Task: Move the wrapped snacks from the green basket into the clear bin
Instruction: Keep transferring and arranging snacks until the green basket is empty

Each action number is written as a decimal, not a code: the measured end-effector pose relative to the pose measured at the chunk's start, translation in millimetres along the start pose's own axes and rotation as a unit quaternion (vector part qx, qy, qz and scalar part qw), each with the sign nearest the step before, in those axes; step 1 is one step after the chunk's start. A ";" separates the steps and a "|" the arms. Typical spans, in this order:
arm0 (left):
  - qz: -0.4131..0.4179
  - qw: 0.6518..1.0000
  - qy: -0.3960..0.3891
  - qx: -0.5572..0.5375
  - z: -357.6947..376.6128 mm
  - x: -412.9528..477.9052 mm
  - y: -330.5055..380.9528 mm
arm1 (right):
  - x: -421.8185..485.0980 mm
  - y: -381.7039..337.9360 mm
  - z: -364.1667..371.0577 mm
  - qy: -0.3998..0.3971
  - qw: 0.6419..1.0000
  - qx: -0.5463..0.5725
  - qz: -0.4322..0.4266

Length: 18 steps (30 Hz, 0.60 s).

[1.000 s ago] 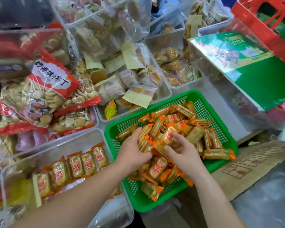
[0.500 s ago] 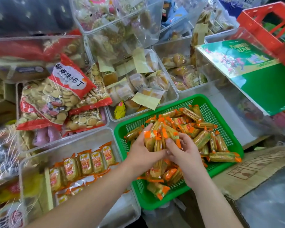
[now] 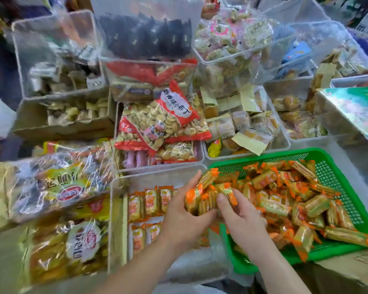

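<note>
Together, the left hand (image 3: pixel 183 217) and right hand (image 3: pixel 242 221) clamp a bundle of wrapped snacks (image 3: pixel 204 194), clear film packets with crimped orange ends. The left hand curls its fingers round the bundle from the left and the right hand's fingertips press in from the right, so the two hands almost touch beneath it. The bundle sits above the left rim of the green plastic mesh basket (image 3: pixel 331 172), right where it meets the clear plastic bin (image 3: pixel 119 209). The left hand lies over the right side of the bin, the right hand over the basket's near-left corner.

Many loose snacks (image 3: pixel 295 200) of the same kind lie heaped in the basket, to the right of the hands. Inside the bin, just left of the left hand, packed snacks (image 3: pixel 151 200) stand side by side in two rows. Beyond the bin, a red-and-clear bag of small round biscuits (image 3: pixel 157 126) rests on another clear container. Large yellow crinkled bags (image 3: pixel 57 187) lie to the left of the bin.
</note>
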<state>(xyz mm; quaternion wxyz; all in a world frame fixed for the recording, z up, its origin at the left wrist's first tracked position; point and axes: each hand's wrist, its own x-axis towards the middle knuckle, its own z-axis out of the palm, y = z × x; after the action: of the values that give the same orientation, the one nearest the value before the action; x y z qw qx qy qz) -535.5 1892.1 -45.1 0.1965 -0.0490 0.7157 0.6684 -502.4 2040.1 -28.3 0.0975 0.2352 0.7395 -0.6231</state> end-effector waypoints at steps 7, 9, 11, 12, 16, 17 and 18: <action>-0.038 0.994 0.076 -0.072 -76.0 -34.3 -8.8 | -2.3 -7.1 60.2 -0.132 0.991 0.004 -0.002; -0.044 0.991 0.091 -0.083 -96.6 -41.4 -10.5 | -1.7 -4.4 77.5 -0.161 0.987 -0.007 -0.002; -0.048 0.991 0.101 -0.079 -116.4 -46.9 -13.6 | -4.8 -5.7 96.2 -0.174 0.985 -0.003 -0.010; -0.050 0.991 0.100 -0.076 -125.2 -48.8 -15.5 | -5.5 -5.2 104.4 -0.173 0.985 0.000 -0.024; -0.062 0.991 0.085 -0.085 -151.2 -56.0 -13.7 | -7.6 -11.8 125.7 -0.163 0.984 -0.028 -0.063; -0.064 0.990 0.083 -0.092 -156.2 -57.3 -13.1 | -7.8 -13.6 127.9 -0.169 0.984 -0.021 -0.057; -0.063 0.990 0.079 -0.098 -160.2 -58.5 -11.9 | -8.4 -15.4 130.2 -0.172 0.984 -0.013 -0.045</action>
<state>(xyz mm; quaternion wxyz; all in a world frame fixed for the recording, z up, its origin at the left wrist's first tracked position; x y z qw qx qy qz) -512.4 1723.3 -31.3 0.1752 -0.1661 0.6557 0.7154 -521.7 1910.4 -37.8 0.1977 0.0899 0.7295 -0.6486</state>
